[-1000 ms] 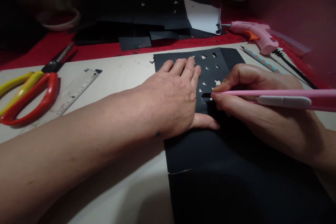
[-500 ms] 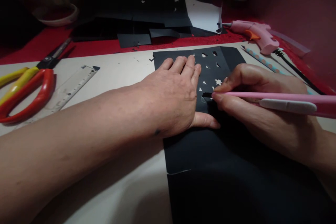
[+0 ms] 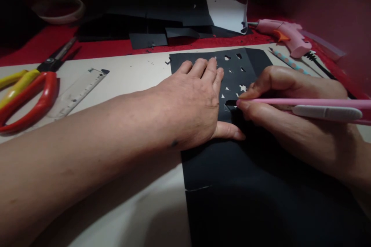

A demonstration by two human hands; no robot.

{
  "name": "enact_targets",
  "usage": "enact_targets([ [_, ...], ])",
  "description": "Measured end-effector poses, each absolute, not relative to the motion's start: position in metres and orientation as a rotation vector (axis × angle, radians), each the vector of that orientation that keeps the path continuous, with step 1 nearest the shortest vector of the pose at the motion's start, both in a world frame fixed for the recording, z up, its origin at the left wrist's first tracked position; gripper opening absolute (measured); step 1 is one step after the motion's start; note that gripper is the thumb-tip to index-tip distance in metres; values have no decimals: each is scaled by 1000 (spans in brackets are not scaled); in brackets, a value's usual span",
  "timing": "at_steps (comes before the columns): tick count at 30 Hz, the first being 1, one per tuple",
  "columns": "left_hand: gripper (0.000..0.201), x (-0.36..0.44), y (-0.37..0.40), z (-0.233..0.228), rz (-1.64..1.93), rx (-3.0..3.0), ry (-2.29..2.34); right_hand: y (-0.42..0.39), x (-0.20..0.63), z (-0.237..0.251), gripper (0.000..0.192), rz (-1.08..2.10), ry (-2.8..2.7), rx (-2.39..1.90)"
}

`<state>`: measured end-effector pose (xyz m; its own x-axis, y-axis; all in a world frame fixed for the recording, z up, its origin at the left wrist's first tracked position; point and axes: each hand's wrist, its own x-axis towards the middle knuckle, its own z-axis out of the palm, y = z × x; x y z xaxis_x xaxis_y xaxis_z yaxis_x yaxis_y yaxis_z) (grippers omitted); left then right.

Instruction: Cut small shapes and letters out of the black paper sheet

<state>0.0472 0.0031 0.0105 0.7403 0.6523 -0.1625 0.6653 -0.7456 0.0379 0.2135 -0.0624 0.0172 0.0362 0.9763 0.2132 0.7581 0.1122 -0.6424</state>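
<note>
Right hand [image 3: 292, 123]: fingers pinched tight around a pink craft knife [image 3: 313, 107], thumb and forefinger closed near its front end, the handle running back over the hand toward the right edge of view; the tip meets a black paper sheet [image 3: 232, 185] at a small rectangular cut just left of the pinch. Left hand [image 3: 191, 104]: grasps nothing, lies palm down and flat on the same sheet, fingers together and pointing away, thumb stretched out beneath the knife tip and close to the right hand's fingers. Black paper sheet: flat on a pale work board [image 3: 130, 77], directly under both hands, reaching from beyond the fingertips down to the near edge of view; small cut-out holes [image 3: 232, 70], triangular and angular, show pale just beyond the knife tip, between the two hands. Left of the left forearm, well apart from the grip: a clear ruler [image 3: 77, 92] lying aslant on the board, and scissors [image 3: 27, 92] with red and yellow handles beside it. Beyond the right hand: a striped pencil [image 3: 290, 61], and past it a pink glue gun [image 3: 285, 36] on its side on red cloth [image 3: 101, 48]. Beyond the sheet's far edge: loose black paper pieces [image 3: 162, 27], one showing a white face. Far left, in shadow: a shallow pale bowl [image 3: 62, 13]; its contents cannot be made out.
</note>
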Motion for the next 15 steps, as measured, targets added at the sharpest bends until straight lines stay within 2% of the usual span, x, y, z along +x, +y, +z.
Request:
enact_targets([
  [3,128,47,3,10,-270,2838,1093,-64,214,16,17,445,-1771,-1695],
  [9,119,46,3,11,-241,2877,1073,-67,215,15,14,460,-1756,-1690],
  [15,126,47,2,11,-316,2887,1091,-70,216,14,11,472,-1711,-1671],
])
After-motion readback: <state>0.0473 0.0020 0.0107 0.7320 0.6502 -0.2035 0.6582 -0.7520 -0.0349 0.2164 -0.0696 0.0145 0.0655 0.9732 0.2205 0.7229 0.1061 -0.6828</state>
